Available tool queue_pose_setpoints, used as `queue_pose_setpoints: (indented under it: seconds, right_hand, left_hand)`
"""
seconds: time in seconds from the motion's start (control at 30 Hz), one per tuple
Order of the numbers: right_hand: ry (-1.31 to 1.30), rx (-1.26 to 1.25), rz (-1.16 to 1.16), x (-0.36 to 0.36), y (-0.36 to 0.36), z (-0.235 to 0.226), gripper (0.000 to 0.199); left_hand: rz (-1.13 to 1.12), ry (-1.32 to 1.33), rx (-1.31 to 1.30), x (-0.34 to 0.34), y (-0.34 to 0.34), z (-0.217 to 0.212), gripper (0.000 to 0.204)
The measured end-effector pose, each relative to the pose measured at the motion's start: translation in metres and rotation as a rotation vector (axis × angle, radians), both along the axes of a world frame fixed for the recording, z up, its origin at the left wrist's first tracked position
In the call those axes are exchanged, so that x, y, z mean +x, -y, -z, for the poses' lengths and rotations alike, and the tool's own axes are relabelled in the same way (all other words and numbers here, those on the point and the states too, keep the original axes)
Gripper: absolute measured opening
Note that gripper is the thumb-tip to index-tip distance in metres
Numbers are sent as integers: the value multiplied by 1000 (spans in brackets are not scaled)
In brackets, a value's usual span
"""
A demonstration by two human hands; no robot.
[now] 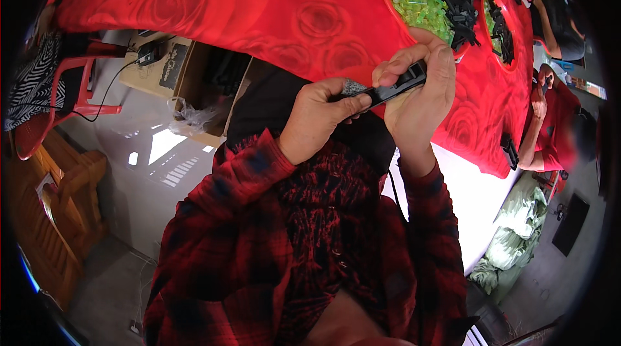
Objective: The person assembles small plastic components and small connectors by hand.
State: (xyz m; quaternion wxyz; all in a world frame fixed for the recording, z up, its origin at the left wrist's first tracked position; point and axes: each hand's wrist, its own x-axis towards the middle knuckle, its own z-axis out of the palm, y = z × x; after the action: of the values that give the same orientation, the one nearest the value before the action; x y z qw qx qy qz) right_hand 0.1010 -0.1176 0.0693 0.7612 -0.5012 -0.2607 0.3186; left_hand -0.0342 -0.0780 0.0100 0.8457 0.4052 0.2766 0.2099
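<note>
A long, narrow black plastic part (387, 92) is held at a slant between my two hands, over my lap by the near edge of the table. My left hand (310, 116) pinches its left end between thumb and fingers. A small grey, speckled patch (352, 87) shows beside those fingers; I cannot tell what it is. Around the raised right end, my right hand (420, 106) is closed, with the thumb and curled fingers at a blocky section. My palms hide some of the part's underside.
On the red rose-patterned tablecloth (259, 6), an orange-rimmed basin (392, 6) holds yellow-green translucent pieces and black parts. Beyond it is a second basin (514, 55). Two people work at the right. Left are a cardboard box (184, 74) and red chair (97, 110); sacks (517, 229) lie right.
</note>
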Motion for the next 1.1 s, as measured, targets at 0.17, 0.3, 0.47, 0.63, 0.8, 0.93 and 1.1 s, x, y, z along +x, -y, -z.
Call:
queue_pose_setpoints:
  seconds: [0.17, 0.3, 0.47, 0.63, 0.8, 0.93, 1.1]
  right_hand:
    - [-43, -19, 67, 10, -1, 12, 43]
    - [-148, -117, 45, 24, 2, 30, 44]
    - [48, -312, -33, 46, -9, 35, 44]
    - [858, -429, 327, 110, -20, 40, 19]
    - [693, -405, 124, 71, -21, 27, 21]
    - [772, -398, 60, 47, -19, 29, 28]
    - [937, -288, 65, 38, -18, 21, 27]
  left_hand:
    - [60, -54, 71, 4, -14, 10, 13]
    - [163, -159, 170, 6, -20, 12, 15]
    - [156, -265, 179, 5, -29, 10, 15]
    - [33, -197, 59, 10, -45, 4, 19]
    - [-4, -158, 7, 17, -43, 8, 19]
    - [-79, -126, 40, 24, -38, 6, 12]
    - [-45, -73, -26, 23, -40, 5, 15]
